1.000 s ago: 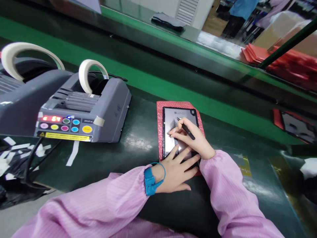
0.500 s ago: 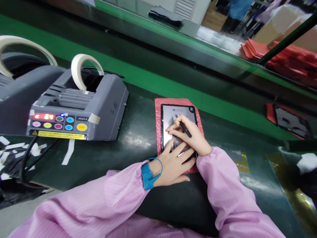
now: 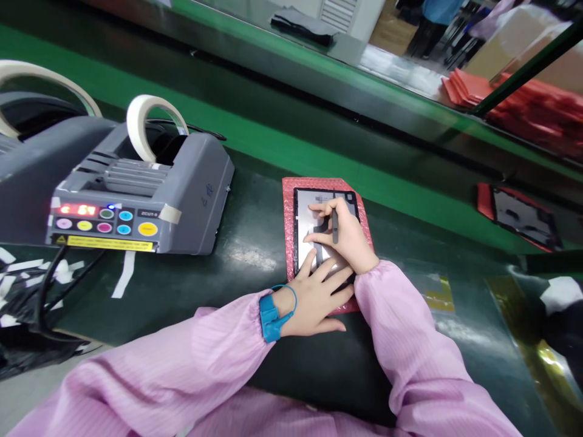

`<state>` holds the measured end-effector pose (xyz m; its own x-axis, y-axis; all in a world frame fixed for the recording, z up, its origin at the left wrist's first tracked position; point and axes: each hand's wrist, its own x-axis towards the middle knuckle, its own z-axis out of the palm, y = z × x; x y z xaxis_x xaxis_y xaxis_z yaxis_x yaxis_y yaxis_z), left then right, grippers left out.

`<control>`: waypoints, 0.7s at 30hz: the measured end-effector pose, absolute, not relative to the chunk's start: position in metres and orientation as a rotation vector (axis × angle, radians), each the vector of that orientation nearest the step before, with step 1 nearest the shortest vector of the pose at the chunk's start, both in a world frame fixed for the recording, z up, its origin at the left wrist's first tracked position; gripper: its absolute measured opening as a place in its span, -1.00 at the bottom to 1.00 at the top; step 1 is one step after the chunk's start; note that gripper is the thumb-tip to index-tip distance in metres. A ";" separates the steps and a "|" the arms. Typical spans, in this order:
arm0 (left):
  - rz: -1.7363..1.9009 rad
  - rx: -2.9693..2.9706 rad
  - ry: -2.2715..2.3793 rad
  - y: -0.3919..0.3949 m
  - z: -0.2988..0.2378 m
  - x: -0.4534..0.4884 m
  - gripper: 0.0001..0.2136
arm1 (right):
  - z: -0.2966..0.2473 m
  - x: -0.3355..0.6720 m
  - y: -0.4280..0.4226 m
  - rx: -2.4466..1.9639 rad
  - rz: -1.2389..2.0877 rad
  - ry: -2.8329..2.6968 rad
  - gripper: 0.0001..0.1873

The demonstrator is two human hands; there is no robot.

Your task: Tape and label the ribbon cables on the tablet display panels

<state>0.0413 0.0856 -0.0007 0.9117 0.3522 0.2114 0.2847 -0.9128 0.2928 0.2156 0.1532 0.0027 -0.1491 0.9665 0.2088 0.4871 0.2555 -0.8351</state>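
Note:
A tablet's display panel (image 3: 302, 243), silvery with a black frame, lies back side up on pink bubble wrap (image 3: 288, 230). My left hand (image 3: 314, 303), a blue wrist strap (image 3: 272, 318) around its wrist, rests flat across the panel's lower end with fingers spread. Over the panel's middle, my right hand (image 3: 350, 240) keeps slim black tweezers (image 3: 335, 226) tucked in its fingers, pointed end away from me. Its thumb and forefinger are apart, close to the silvery surface. Both hands hide much of the panel's lower half.
A grey tape dispenser (image 3: 195, 200) with a tape roll (image 3: 139, 130) stands left, beside a second one (image 3: 50, 164). Tape scraps (image 3: 27, 273) lie at far left. Another panel (image 3: 523, 218) on red wrap lies right. A green ledge (image 3: 364, 164) runs behind.
My right hand has raised its forefinger and parted it from the thumb. The tweezers have turned from slanting to nearly upright in the view. My left hand stays in place on the panel.

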 end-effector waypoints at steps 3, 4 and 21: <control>0.353 2.837 0.505 0.087 -0.001 0.041 -0.38 | -0.004 0.214 0.162 -1.437 0.520 -1.710 -0.53; 0.348 2.840 0.513 0.088 -0.002 0.040 -0.37 | -0.004 0.215 0.164 -1.485 0.454 -1.681 -0.60; 0.386 2.764 0.987 0.138 -0.013 0.069 -0.49 | -0.047 0.354 -0.025 -2.023 0.089 -1.693 -0.70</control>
<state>0.0687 0.1381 -0.0128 0.7457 0.6411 0.1816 0.5941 -0.7631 0.2545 0.3538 -0.0252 -0.0470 0.2258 0.9387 0.2604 0.9063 -0.1043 -0.4097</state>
